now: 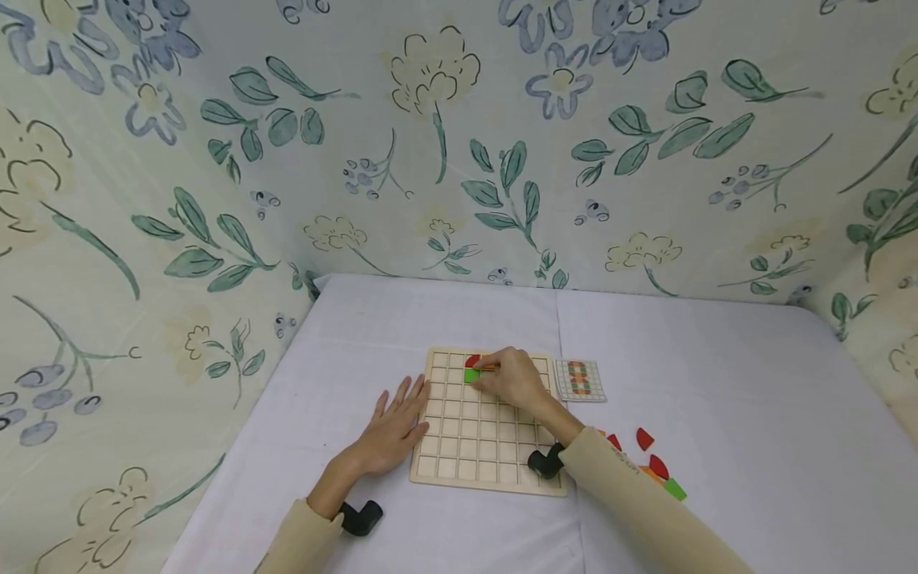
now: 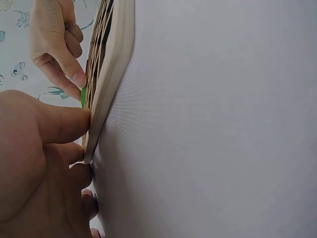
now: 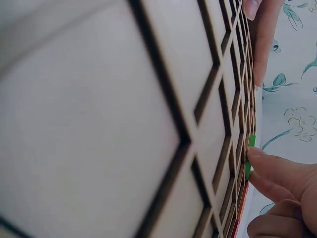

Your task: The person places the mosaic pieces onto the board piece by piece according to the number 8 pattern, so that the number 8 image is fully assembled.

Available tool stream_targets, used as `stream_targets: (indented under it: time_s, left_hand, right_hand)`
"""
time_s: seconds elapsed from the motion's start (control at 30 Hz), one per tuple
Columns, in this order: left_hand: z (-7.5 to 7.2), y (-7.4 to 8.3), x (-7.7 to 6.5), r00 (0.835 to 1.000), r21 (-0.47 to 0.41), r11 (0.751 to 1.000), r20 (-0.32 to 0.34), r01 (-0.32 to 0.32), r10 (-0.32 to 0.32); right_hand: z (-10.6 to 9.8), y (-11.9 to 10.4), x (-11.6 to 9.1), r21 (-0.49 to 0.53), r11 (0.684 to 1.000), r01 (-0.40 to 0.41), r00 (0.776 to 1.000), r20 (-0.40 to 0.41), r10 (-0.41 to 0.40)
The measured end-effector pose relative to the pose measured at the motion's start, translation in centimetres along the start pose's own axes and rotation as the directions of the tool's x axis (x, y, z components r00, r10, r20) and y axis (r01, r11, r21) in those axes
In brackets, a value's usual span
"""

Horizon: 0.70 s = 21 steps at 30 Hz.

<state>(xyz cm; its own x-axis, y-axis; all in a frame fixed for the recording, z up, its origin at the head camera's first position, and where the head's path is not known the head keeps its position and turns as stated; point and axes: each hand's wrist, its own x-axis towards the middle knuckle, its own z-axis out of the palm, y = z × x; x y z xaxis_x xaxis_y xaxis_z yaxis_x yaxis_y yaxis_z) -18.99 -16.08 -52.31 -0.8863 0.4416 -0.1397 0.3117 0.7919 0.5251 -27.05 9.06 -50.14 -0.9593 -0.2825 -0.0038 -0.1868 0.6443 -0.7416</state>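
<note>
A pale wooden grid board (image 1: 449, 446) lies on the white-covered table. My right hand (image 1: 512, 379) reaches over its far rows and pinches a green square tile (image 1: 470, 375) between thumb and forefinger. In the right wrist view the green tile (image 3: 252, 141) stands tilted at the grid's surface. Just beyond it, a red piece (image 1: 472, 361) sits in the far row, with orange partly hidden by my fingers. At the board's left edge, my left hand (image 1: 393, 434) lies with fingers spread, its thumb touching the wooden rim (image 2: 110, 91).
A small pattern card (image 1: 582, 381) with coloured shapes lies right of the board. Several loose pieces, among them a red quarter-round (image 1: 645, 438) and a green tile (image 1: 675, 489), lie near my right sleeve (image 1: 631, 494). A floral cloth (image 1: 430, 199) hangs behind the table.
</note>
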Motion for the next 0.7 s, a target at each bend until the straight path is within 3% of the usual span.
stream_targets:
  time_s: [0.37, 0.7]
  left_hand:
    - [-0.1, 0.2, -0.1, 1.000, 0.000, 1.000, -0.003, 0.000, 0.000]
    - [-0.1, 0.3, -0.1, 1.000, 0.006, 1.000, -0.006, 0.004, -0.004]
  right_hand:
    - [-0.1, 0.1, -0.1, 0.030, 0.999, 0.018, 1.000, -0.022, -0.017]
    - [-1.4, 0.1, -0.1, 0.186, 0.982, -0.040, 0.999, 0.005, 0.040]
